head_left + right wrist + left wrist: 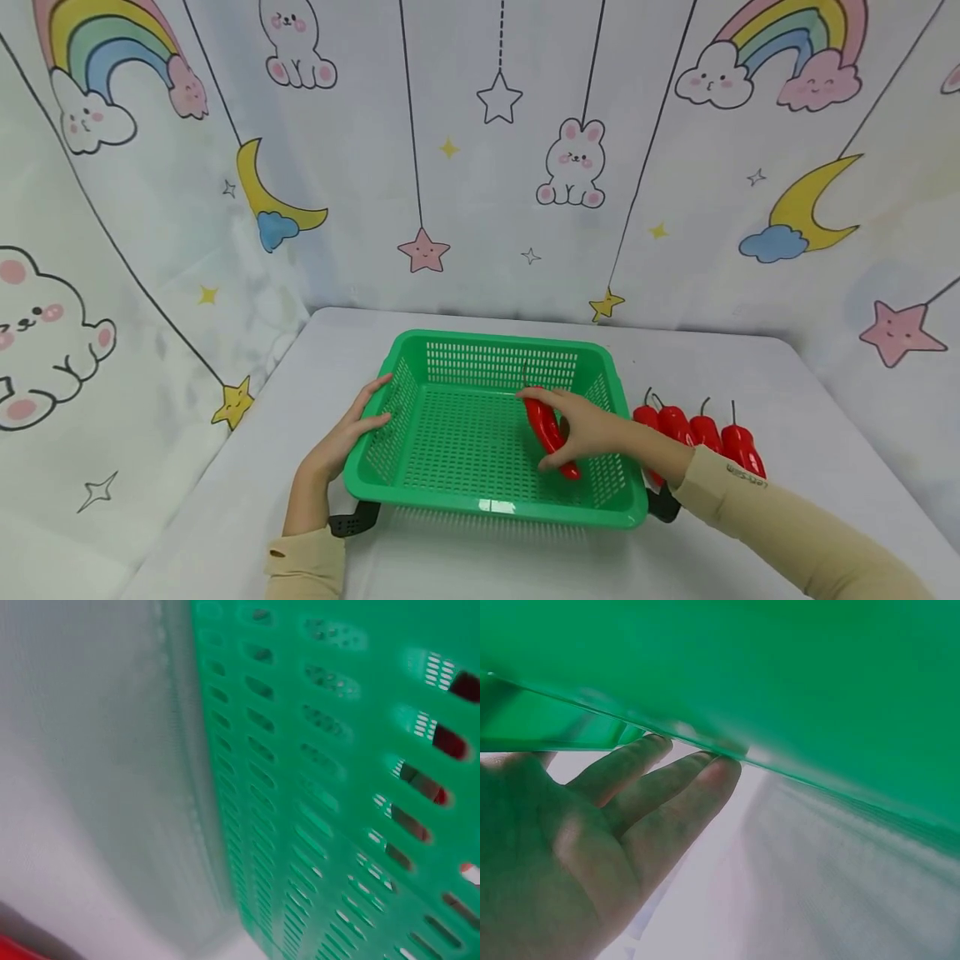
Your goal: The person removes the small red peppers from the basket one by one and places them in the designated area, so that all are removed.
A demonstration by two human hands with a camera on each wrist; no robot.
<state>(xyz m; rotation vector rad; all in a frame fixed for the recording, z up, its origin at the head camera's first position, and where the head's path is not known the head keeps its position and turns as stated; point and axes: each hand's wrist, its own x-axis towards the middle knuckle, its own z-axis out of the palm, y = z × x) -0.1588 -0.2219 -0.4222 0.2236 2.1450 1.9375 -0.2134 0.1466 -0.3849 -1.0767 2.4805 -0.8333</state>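
A green plastic basket (480, 504) with slotted walls stands on the table. My left hand (341, 437) is at its left side, thumb and a finger over the rim; in the left wrist view other fingers (686, 802) touch the rim from below. My right hand (588, 427) reaches over the right wall and grips a red chili pepper (546, 425), thumb near its lower end and fingers near the stem end. The pepper is inside the basket, tilted; whether it touches the floor I cannot tell. In the right wrist view the basket wall (300, 787) hides the hand.
Several more red peppers (741, 446) lie in a row on the white table (247, 500) right of the basket, partly behind the right forearm. A cloth with cartoon drawings (480, 167) hangs behind the table.
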